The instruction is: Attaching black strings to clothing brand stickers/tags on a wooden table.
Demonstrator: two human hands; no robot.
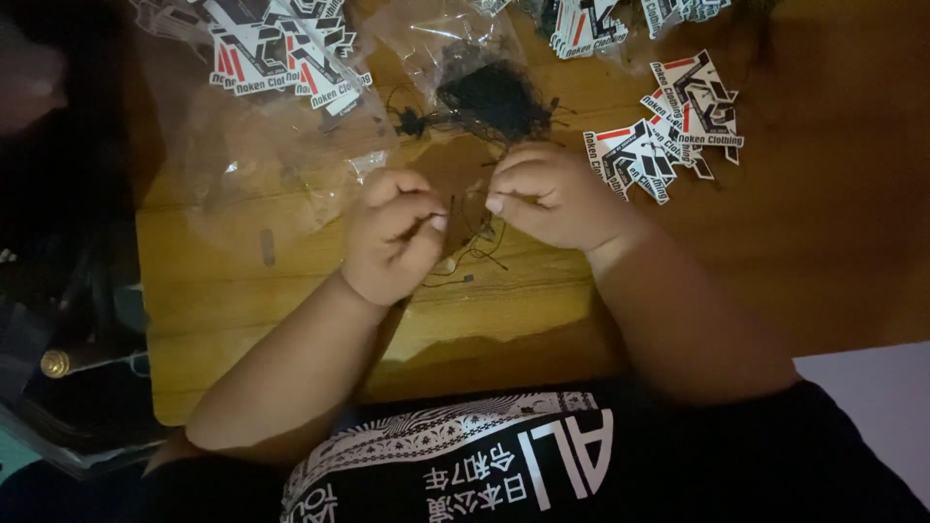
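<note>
My left hand (395, 235) and my right hand (547, 197) are close together over a wooden table (242, 300). Both pinch thin black strings (473, 232) that hang between the fingertips and trail onto the wood. Just beyond the hands lies a tangled pile of black strings (494, 100), partly in a clear plastic bag (441, 44). A small pale bead-like piece (449, 263) lies on the table under the left hand's fingers.
Black, white and red die-cut tags lie in heaps at the far left (281, 48), the right (678, 121) and the top (586, 24). A crumpled clear bag (276, 169) lies left of the hands. Dark clutter sits beyond the table's left edge.
</note>
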